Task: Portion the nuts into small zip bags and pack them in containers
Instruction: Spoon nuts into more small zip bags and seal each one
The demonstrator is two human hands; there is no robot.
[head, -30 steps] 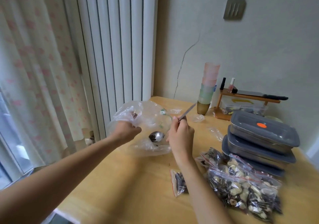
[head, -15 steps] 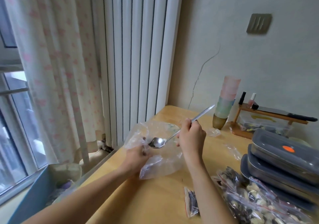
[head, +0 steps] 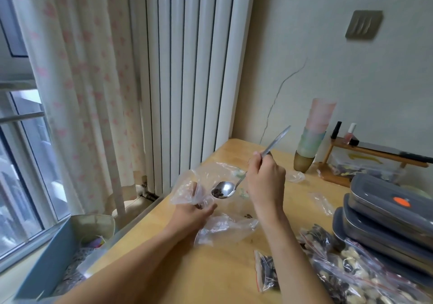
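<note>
Shiny metal spoon (head: 223, 190) with a few dark nuts, mid-frame, pinched by right hand (head: 266, 182), handle slanting up-right, bowl just beside left hand (head: 195, 212) gripping crumpled clear plastic bag (head: 210, 200) by its mouth.

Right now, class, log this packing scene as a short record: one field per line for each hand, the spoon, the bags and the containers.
left hand: grips the clear bag at its mouth
right hand: holds the spoon by its handle
spoon: bowl at the bag's mouth, a few dark seeds in it
filled bags: piled at right on the table, one small bag lying apart
containers: stacked at right, lids on
</note>
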